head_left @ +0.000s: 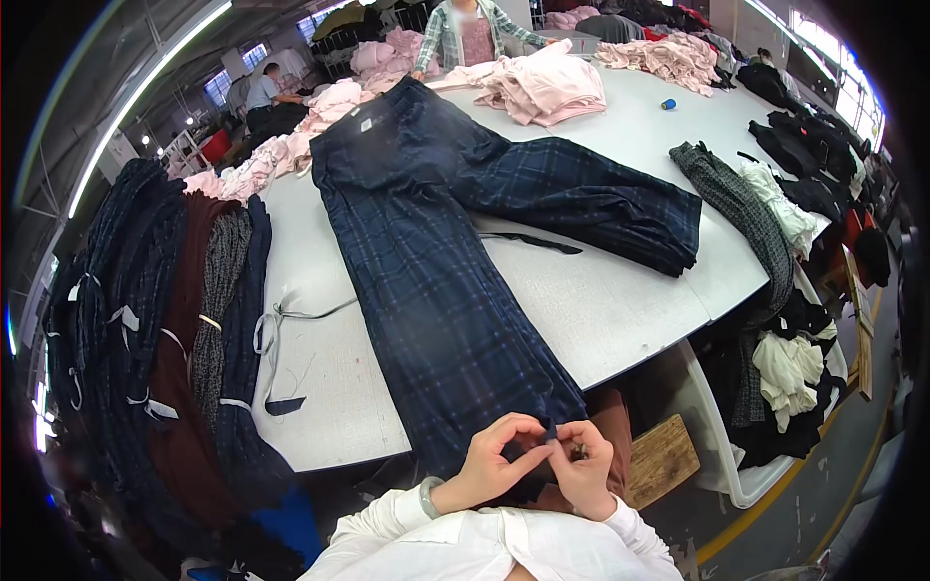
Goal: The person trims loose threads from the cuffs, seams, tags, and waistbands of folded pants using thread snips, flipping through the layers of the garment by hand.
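Observation:
Dark navy plaid trousers lie spread over the table, waistband at the far end and one leg swung out to the right. The other leg hangs over the near edge toward me. My left hand is closed in a pinch on the hem of that leg. Close beside it, my right hand pinches the same hem, fingertips almost meeting the left ones. Something small and dark shows among the right fingers, too small to name. A dark strip lies between the two trouser legs.
Tied bundles of dark trousers hang over the left table edge. Pink garments are piled at the back, near a person. A blue spool stands far right. A white bin of clothes and a wooden stool are at right.

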